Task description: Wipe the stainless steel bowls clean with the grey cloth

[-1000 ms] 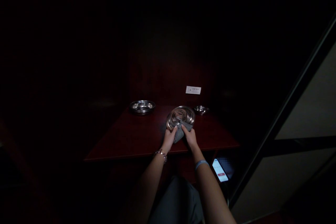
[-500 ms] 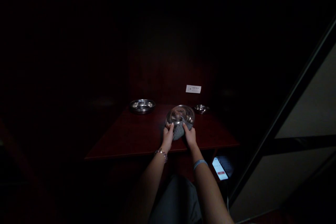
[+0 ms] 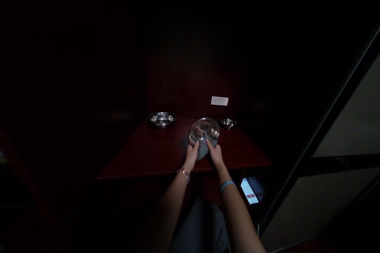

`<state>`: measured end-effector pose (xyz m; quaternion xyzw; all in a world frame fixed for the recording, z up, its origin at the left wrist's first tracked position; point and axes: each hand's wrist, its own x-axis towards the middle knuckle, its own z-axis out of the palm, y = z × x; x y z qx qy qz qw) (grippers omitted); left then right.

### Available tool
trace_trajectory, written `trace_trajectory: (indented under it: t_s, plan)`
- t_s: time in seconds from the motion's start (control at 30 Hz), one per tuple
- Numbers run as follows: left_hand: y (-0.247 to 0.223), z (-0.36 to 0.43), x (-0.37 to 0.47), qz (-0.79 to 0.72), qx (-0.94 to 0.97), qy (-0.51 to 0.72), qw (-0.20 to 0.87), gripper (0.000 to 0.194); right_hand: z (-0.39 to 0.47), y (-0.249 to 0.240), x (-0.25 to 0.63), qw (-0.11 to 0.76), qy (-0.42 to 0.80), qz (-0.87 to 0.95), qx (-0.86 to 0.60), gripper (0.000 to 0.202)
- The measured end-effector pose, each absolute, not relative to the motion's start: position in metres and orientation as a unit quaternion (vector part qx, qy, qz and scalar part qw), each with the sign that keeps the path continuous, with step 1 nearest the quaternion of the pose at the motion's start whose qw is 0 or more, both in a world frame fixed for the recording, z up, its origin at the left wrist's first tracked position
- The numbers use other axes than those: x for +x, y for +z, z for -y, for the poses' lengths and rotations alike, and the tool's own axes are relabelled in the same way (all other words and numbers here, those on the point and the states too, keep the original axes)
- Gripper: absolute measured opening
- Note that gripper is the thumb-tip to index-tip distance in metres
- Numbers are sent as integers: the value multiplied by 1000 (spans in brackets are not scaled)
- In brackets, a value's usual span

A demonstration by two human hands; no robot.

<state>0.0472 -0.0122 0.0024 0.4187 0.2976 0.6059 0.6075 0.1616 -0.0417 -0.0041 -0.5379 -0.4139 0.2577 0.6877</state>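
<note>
A shiny metal bowl [image 3: 208, 126] is held up over the front part of the table, tilted so that its round inside faces me. My left hand [image 3: 191, 156] grips its lower left rim, thumb on top. At the lower right rim, my right hand [image 3: 215, 153] is closed on a grey cloth [image 3: 203, 150], thumb pressing it against the bowl. The cloth hangs over the near edge between both hands. Fingers under the bowl are hidden.
On the dark red table [image 3: 142, 154] a wide metal bowl [image 3: 162, 119] stands at the back left and a smaller metal bowl [image 3: 228, 123] at the back right. A socket panel [image 3: 219, 101] is on the back wall. A lit phone [image 3: 249, 191] lies below the table's right side.
The bowl and cloth stay in both hands, with the bowl's tilt slightly altered and the left thumb a little lower on the rim. The view has shifted slightly.
</note>
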Motion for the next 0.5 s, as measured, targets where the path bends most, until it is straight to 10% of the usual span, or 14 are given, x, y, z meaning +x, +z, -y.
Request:
trace_trajectory:
  t_s: [0.5]
  plan:
    - [9,19,47,-280,446,622,579,35,51,2,160,706,165,323,-608,56]
